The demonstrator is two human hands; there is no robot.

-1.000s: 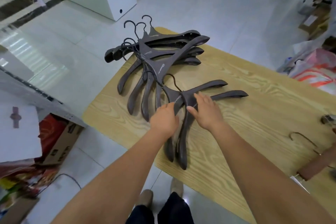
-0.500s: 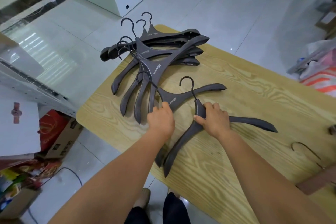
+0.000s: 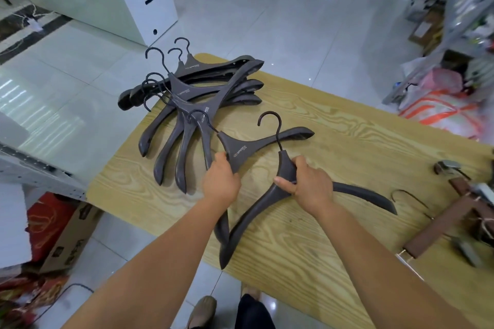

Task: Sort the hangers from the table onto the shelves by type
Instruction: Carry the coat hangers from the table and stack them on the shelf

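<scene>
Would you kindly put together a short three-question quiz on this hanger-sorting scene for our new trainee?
1. True or false: the right hand grips a dark hanger at its neck.
2. The left hand holds: A) a second dark hanger; B) a folded shirt; C) nothing.
3. Fill in: on the table, the brown hanger lies to the person's ___.
Key: 1 true; 2 A; 3 right.

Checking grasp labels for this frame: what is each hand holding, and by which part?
Right hand grips the brown-hooked hanger at its neck, below the hook. Left hand holds the logo-printed hanger at its centre.
</scene>
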